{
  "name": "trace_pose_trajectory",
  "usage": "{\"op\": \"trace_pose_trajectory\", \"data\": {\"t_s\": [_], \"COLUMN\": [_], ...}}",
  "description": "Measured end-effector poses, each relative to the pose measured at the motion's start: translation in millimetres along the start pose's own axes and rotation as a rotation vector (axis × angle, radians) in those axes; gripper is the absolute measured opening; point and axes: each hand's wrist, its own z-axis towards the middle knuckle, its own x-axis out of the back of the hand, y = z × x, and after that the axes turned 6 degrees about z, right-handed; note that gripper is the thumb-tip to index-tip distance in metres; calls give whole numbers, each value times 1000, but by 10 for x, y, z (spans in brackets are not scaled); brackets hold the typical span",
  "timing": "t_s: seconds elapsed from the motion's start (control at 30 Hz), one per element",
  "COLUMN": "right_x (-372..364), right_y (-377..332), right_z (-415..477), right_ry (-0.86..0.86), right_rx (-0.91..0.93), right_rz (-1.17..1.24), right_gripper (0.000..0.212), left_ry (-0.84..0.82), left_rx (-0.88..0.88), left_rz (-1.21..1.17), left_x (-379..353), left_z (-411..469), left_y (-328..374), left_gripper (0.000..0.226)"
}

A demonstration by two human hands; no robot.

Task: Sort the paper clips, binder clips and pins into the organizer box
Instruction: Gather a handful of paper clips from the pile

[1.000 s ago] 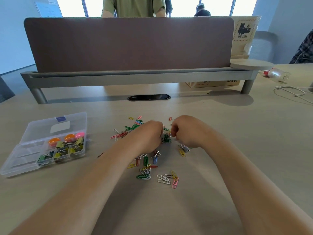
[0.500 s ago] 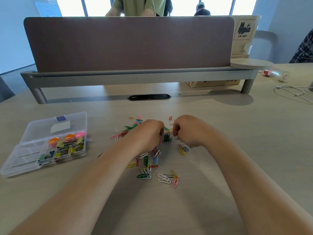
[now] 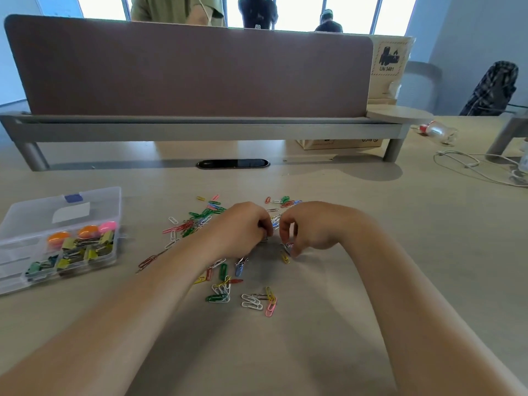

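Head view shows me the paper clips [image 3: 228, 270] scattered loose on the desk [image 3: 371, 252], spread from the far left of my hands to a small bunch near me. Both hands work in the middle of that scatter. My left hand [image 3: 243, 228] is curled with its fingertips bunched low over the clips; I cannot tell if it has one pinched. My right hand [image 3: 310, 227] has thumb and forefinger coming down around a yellow clip [image 3: 285, 257] lying just beside them, long axis running roughly near to far; whether they have closed on it I cannot tell.

What the next move turns on, as I judge it: the organizer box [image 3: 17, 284] sits well apart to the left, lid [image 3: 94, 201] swung open on its far side, so my left hand is the nearer one for the carry. Its compartments already hold yellow and green binder clips [image 3: 77, 252] and round orange and pink pieces [image 3: 85, 231], perhaps pin heads; the nearest-left cells look bare.

Readable writing is scarce. A cardboard carton [image 3: 388, 67] past the brown divider screen [image 3: 185, 70] on the far right carries a label reading "UN 3481". Print on the flat box [image 3: 340, 144] under the shelf is too small to read.
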Motion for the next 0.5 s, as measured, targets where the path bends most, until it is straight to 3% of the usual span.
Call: {"op": "trace_pose_trajectory", "data": {"t_s": [0.4,0.5], "right_x": [-76,-78], "right_y": [-34,-36], "right_z": [81,103], "right_ry": [23,83], "right_rx": [52,65], "right_rz": [2,32], "right_gripper": [9,15], "left_ry": [24,38], "left_rx": [22,30], "left_rz": [12,14], "left_x": [-8,18], "left_z": [25,19], "left_y": [-36,-38], "left_gripper": [27,28]}}
